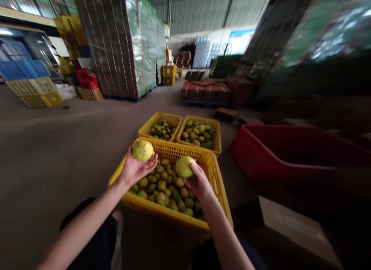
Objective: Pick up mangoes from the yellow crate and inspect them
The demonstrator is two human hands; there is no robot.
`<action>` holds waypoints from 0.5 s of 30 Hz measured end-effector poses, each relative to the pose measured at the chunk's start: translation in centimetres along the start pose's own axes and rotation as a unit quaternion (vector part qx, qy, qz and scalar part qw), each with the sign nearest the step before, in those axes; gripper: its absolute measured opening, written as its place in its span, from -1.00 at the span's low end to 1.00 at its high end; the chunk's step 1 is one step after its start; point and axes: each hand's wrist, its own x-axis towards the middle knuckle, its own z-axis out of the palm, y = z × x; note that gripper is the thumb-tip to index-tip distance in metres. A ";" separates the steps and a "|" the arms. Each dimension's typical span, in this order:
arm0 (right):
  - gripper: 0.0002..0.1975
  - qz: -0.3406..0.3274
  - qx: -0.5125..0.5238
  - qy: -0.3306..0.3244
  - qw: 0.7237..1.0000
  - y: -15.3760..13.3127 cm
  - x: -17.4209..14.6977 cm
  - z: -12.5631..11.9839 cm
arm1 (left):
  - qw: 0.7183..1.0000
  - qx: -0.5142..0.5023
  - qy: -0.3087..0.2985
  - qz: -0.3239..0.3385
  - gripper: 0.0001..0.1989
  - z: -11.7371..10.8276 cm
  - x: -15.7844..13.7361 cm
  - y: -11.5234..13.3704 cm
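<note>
My left hand (pixel 135 170) cradles a yellow lemon (pixel 142 150) between thumb and palm, its other fingers stretched out to the right. A greenish-yellow lemon (pixel 184 166) is gripped in my right hand (pixel 200 180), thumb on its near side. Both lemons are held above a large yellow plastic crate (pixel 218 177), the left one near its far left corner. Inside the crate lie many green and yellow lemons (pixel 166 192). Part of this pile is hidden behind my hands and forearms.
Behind the big crate stand two smaller yellow crates, one on the left (pixel 147 127) and one on the right (pixel 218 136), both holding lemons. A red tub (pixel 249 154) and a cardboard box (pixel 290 219) are to the right. Wrapped pallet stacks (pixel 113 45) rise farther back.
</note>
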 end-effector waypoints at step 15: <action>-0.48 -0.064 -0.044 0.042 0.996 5.2 -0.6 -1.6 | 0.991 -0.090 0.101 -0.012 -0.60 -1.6 -1.6 -1.6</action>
